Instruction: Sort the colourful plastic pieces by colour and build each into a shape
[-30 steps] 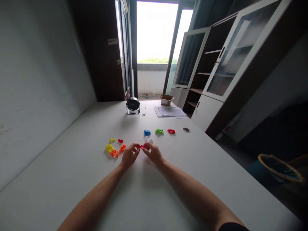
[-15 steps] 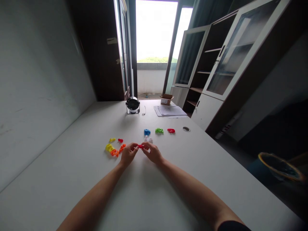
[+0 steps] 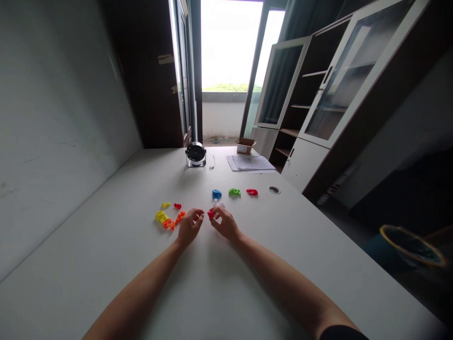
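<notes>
My right hand (image 3: 224,225) pinches a small red plastic piece (image 3: 210,214) between thumb and fingers, low over the white table. Just to its left is my left hand (image 3: 190,226), apart from the piece. Its fingers are bent, with thumb and fingertips slightly parted and nothing visible in them. Behind my right hand lie clear plastic bits (image 3: 218,203), partly hidden by the fingers. Left of my left hand are an orange piece (image 3: 180,216), more orange parts (image 3: 168,224), a yellow piece (image 3: 162,216), a smaller yellow one (image 3: 165,205) and a small red one (image 3: 177,206).
A row of blue (image 3: 216,194), green (image 3: 234,192) and red (image 3: 252,192) plastic pieces lies beyond my hands. Farther back stand a round black-and-silver device (image 3: 196,155), papers (image 3: 252,163) and an open cardboard box (image 3: 245,146). A cable hole (image 3: 274,190) sits near the right edge.
My left hand has let go of the red piece that both hands held. The piece is now in my right hand alone, and a gap separates the hands.
</notes>
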Demonstrator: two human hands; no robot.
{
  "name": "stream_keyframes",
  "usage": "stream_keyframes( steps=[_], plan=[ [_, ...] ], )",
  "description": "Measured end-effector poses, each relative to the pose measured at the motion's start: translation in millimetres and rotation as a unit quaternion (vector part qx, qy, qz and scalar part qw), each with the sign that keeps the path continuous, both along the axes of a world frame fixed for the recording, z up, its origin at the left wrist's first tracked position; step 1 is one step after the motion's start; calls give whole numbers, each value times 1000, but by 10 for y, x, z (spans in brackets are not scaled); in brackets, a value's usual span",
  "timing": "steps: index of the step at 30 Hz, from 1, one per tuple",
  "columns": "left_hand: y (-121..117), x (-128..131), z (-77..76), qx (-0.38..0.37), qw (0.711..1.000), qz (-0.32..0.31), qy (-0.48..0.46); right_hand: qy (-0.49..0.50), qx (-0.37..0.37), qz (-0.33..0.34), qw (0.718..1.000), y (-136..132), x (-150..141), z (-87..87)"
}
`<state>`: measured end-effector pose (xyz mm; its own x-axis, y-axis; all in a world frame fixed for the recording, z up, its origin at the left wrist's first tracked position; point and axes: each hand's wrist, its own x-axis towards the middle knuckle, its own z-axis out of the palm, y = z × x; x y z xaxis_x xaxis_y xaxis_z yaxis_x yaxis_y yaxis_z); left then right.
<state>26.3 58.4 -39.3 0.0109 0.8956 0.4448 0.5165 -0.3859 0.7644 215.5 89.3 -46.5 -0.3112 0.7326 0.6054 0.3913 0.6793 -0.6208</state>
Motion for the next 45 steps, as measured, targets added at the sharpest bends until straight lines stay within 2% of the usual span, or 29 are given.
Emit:
stream_keyframes(
  steps=[7,15,30,45],
  plan=[
    [-41,13,33,37,998,-21,34,-27,2,-3,1000,14,0,-75],
    [-71,34,81,70,996,-34,52,-62,27,11,998,25,3,-65],
    [-54,7,94,35,995,-41,83,-92,81,0,992,17,15,-19],
    [-33,-16,104,14,998,-25,58,-91,83,25,992,-20,19,38]
  ],
)
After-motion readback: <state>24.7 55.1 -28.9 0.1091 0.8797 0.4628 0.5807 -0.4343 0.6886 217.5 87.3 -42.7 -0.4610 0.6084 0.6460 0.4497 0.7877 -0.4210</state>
